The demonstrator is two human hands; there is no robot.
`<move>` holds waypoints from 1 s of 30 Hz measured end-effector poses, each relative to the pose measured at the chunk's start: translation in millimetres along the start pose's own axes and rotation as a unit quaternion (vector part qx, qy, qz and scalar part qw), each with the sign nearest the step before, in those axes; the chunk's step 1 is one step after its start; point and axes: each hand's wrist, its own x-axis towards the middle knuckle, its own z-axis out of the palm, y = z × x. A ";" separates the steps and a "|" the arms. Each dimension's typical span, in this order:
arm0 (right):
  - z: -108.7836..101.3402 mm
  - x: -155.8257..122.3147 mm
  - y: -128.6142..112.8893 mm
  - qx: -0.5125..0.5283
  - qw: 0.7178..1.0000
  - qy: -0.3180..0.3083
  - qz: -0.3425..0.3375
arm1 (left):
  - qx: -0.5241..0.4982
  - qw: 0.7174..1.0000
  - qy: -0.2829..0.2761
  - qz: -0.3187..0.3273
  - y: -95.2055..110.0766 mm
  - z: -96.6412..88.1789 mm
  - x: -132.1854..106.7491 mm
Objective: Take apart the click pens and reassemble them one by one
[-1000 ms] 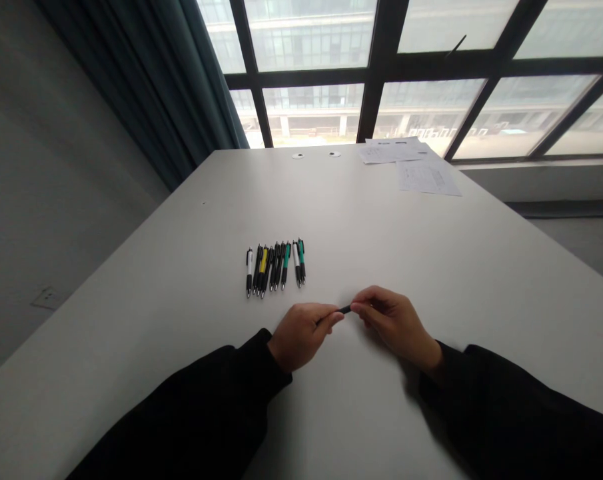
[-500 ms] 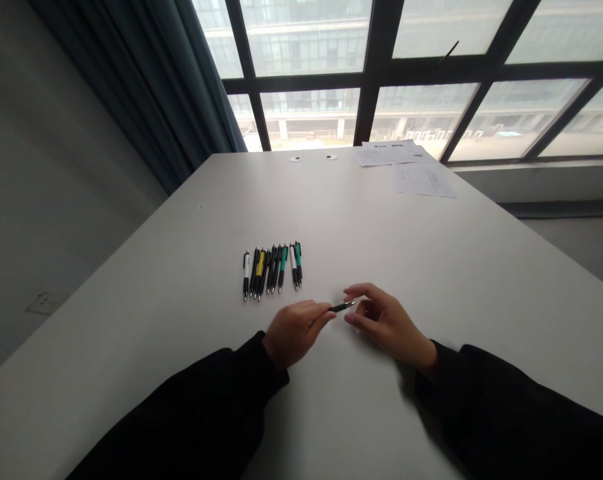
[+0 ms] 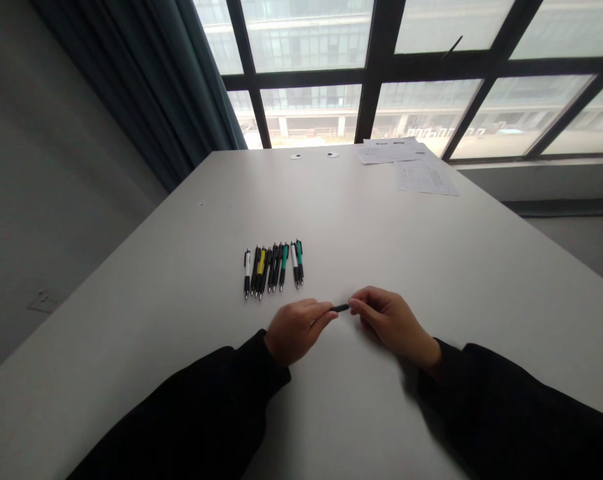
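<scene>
A pen (image 3: 340, 308) with a black grip lies nearly level between my two hands, above the near part of the white table (image 3: 326, 207). My left hand (image 3: 297, 328) is closed around its barrel, which is mostly hidden by the fingers. At the pen's tip, my right hand (image 3: 387, 320) pinches with thumb and forefinger, covering the metal point. Beyond my left hand several pens lie side by side in a row: a white pen (image 3: 247, 273) at the left end, a yellow pen (image 3: 261, 267), several black pens (image 3: 272, 268), and a green pen (image 3: 300, 262) at the right end.
Printed paper sheets (image 3: 424, 177) lie at the far right of the table. Two small white discs (image 3: 333, 155) with dark centres are near the far edge. A dark curtain (image 3: 181, 87) hangs at the left, and a window with dark frames stands behind the table.
The fingers of my right hand were apart around the pen's tip and have now closed on it. My left hand keeps its hold on the pen, almost unmoved.
</scene>
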 end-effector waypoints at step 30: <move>-2.7 -2.3 0.1 -0.009 0.999 -0.023 -0.033 | -0.001 1.000 0.007 -0.006 4.7 -2.3 1.5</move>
